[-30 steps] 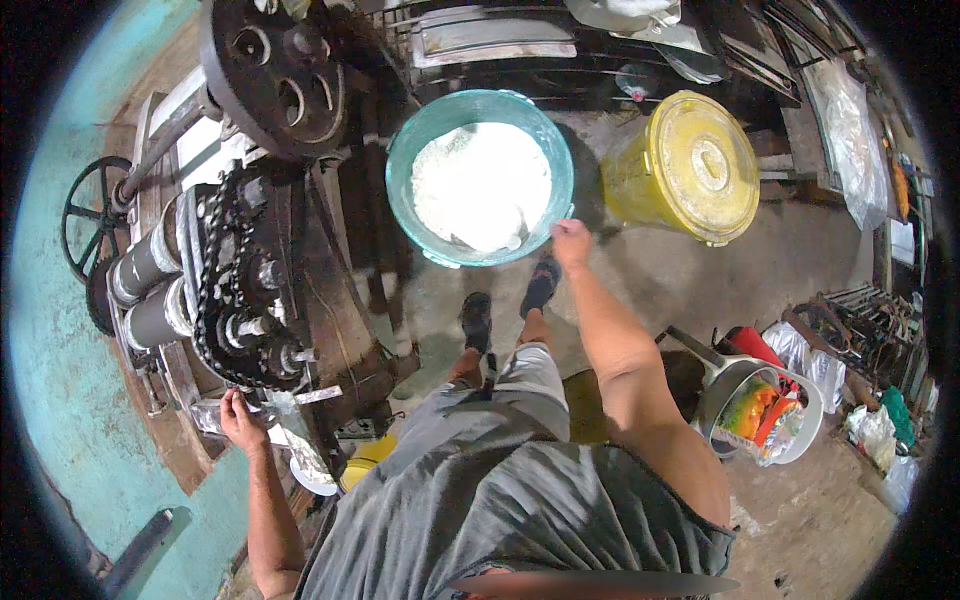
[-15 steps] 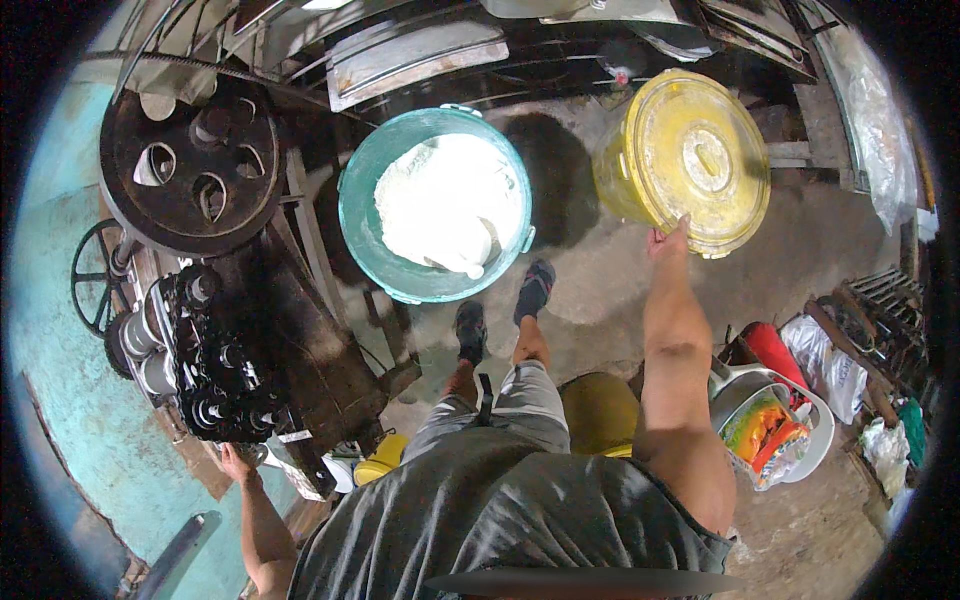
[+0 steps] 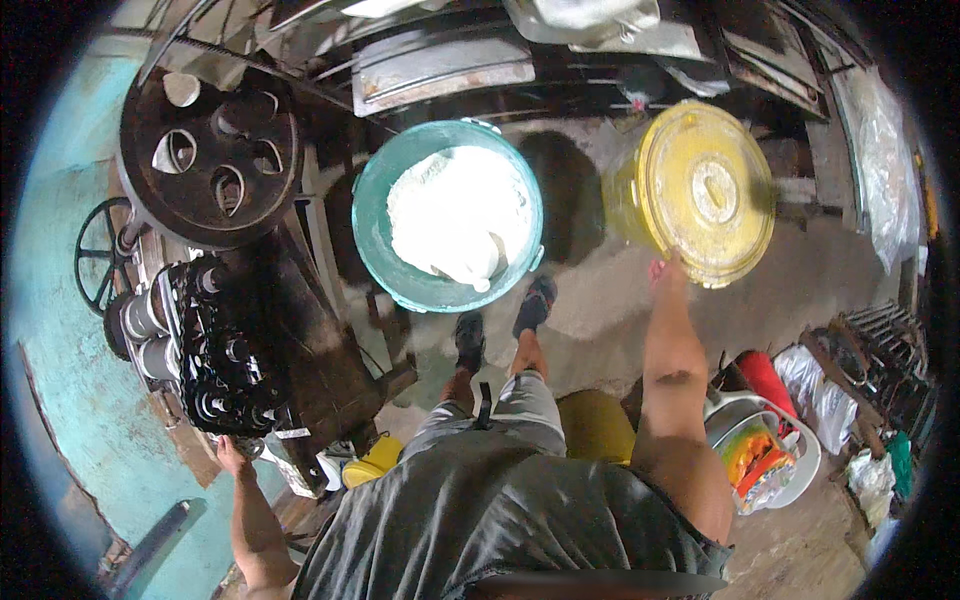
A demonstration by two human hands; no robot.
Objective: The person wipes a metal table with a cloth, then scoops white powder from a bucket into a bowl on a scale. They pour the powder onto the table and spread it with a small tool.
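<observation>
The yellow lidded bucket (image 3: 700, 195) stands on the floor (image 3: 600, 310), its lid rim touched by the right hand (image 3: 668, 270); whether that hand grips it cannot be told. Left of that hand sits a teal tub (image 3: 400, 275) of white dough (image 3: 455, 215). The left hand (image 3: 232, 457) grips the dark machine (image 3: 225, 350).

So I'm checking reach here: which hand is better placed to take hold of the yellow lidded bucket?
The right hand: it touches the yellow lidded bucket at its lower rim. The left hand is far off by the dark machine.

colourful packets (image 3: 757, 455) | in white basin (image 3: 806, 470) | lower right, by red container (image 3: 768, 378)
</observation>
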